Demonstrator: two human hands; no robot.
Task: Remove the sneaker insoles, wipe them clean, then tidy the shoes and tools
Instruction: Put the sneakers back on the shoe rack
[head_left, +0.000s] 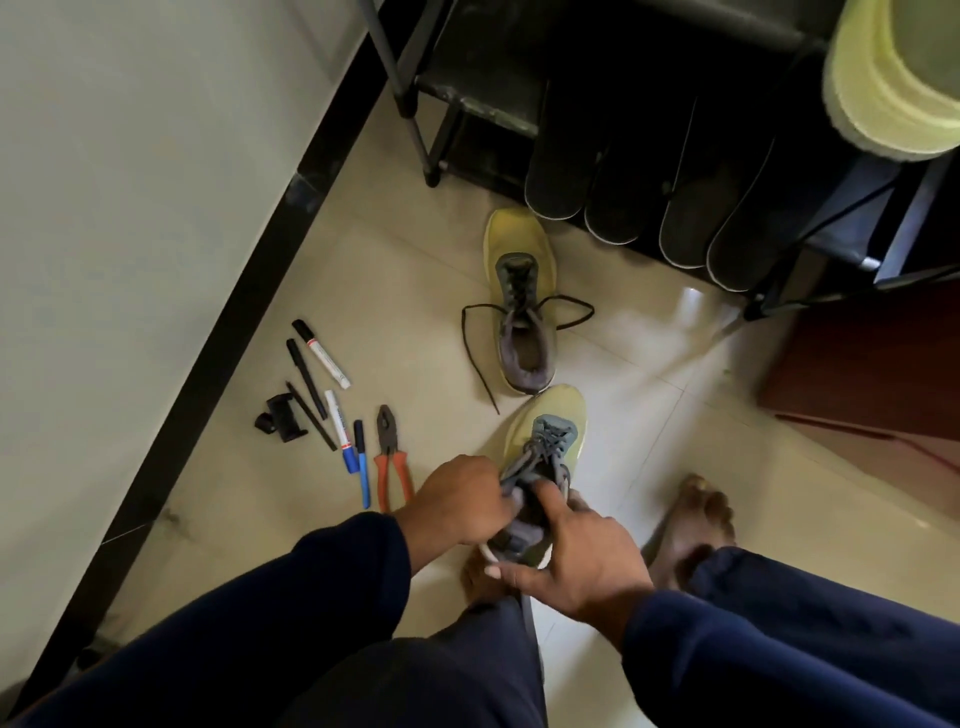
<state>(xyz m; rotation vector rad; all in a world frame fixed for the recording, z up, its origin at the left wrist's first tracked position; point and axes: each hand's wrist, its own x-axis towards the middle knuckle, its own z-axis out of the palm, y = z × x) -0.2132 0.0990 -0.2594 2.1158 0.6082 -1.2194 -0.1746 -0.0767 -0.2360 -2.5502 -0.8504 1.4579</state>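
A yellow sneaker with a grey tongue (550, 431) stands on the tiled floor just in front of me. My left hand (460, 501) is closed on its laces and tongue. My right hand (576, 558) grips the heel collar, thumb pressed into the opening. A second yellow sneaker (519, 296) lies farther away, its dark laces undone and spread on the floor. Several dark insoles (639, 171) lean side by side against a black rack. Whether an insole is inside the near sneaker is hidden by my hands.
Left of the near sneaker lie orange-handled pliers (389, 457), several markers and pens (324, 364) and a small black clip (280, 418). A black skirting edge (218, 322) runs along the wall. My bare foot (696, 525) rests at the right. A pale yellow shoe sole (893, 78) sits top right.
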